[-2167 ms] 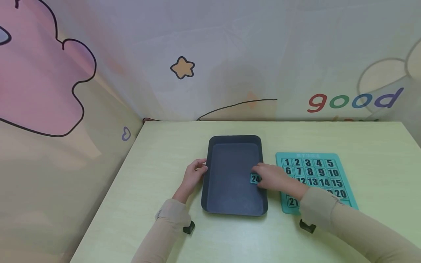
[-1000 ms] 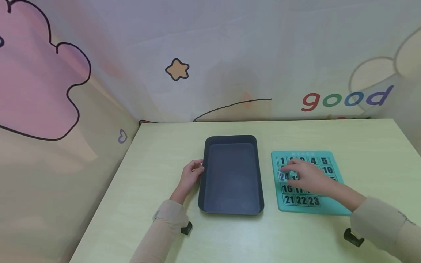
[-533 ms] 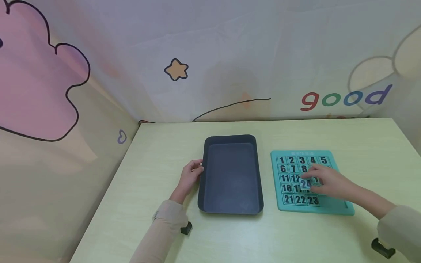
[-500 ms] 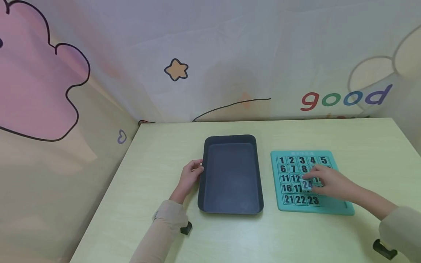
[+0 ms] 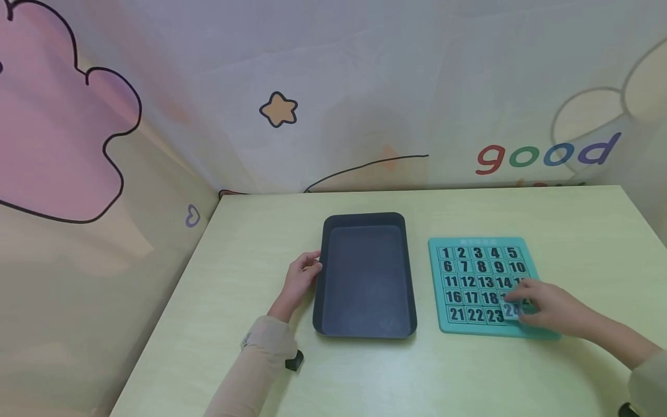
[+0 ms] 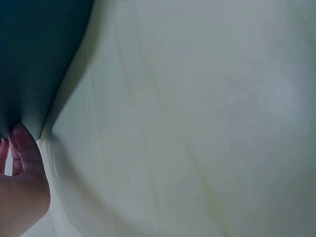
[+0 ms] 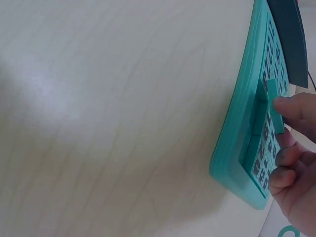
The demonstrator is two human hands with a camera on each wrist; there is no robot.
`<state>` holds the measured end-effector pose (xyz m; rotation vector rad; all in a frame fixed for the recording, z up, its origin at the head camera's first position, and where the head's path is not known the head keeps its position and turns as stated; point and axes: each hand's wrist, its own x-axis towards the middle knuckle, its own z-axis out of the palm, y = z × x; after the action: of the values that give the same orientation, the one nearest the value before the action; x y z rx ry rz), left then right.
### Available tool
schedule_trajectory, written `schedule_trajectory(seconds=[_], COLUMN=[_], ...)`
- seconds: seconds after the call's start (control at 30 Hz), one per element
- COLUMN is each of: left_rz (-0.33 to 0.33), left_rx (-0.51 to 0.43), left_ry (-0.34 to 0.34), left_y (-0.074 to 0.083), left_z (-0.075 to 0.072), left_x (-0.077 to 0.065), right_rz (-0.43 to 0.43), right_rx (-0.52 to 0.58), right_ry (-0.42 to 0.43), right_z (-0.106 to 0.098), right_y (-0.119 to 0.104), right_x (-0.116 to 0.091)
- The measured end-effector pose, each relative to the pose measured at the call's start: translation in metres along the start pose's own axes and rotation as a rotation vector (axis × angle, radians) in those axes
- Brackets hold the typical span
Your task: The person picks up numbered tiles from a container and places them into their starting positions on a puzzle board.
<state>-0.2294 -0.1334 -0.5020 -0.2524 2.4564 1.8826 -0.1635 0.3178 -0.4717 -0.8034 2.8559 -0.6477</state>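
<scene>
In the head view my right hand (image 5: 554, 308) pinches a number tile marked 24 (image 5: 512, 311) between thumb and fingers. It hovers over the bottom row of a teal number puzzle board (image 5: 469, 328), right beside the 23 tile. The right wrist view shows the tile (image 7: 274, 106) tilted on edge above an open slot in the board (image 7: 231, 140). My left hand (image 5: 301, 279) rests against the left side of a dark grey tray (image 5: 365, 281), thumb and fingertips at its outer wall.
The tray stands left of the board on a pale wooden table (image 5: 365, 376). A printed cloth backdrop (image 5: 365, 87) hangs behind the table and along its left side.
My right hand has carried the 24 tile from inside the tray across the board to its lower right. The left hand has stayed at the tray's side.
</scene>
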Motion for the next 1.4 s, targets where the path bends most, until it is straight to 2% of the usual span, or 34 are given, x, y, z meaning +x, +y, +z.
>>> schedule_trajectory(seconds=[0.27,0.7,1.03,1.23,1.4], left_rz=[-0.003,-0.012,-0.015,-0.013,-0.018], left_rx=[-0.006,-0.013,-0.002,0.0,0.004], left_ry=[-0.001,-0.006,0.008,-0.009,-0.037], left_y=[0.0,-0.002,-0.005,-0.005,-0.004], left_z=[-0.001,-0.002,-0.002,-0.003,-0.004], left_x=[0.0,0.002,0.003,0.003,0.002], right_rz=[0.063,0.024,0.077,0.109,0.169], right_rx=[-0.039,-0.1,-0.079,-0.09,-0.109], right_ry=[-0.068,0.006,-0.014,0.057,0.189], right_z=[0.001,0.009,0.011,-0.011,-0.035], right_y=[0.001,0.0,-0.004,-0.003,0.005], right_x=[-0.004,-0.008,-0.008,-0.003,-0.001])
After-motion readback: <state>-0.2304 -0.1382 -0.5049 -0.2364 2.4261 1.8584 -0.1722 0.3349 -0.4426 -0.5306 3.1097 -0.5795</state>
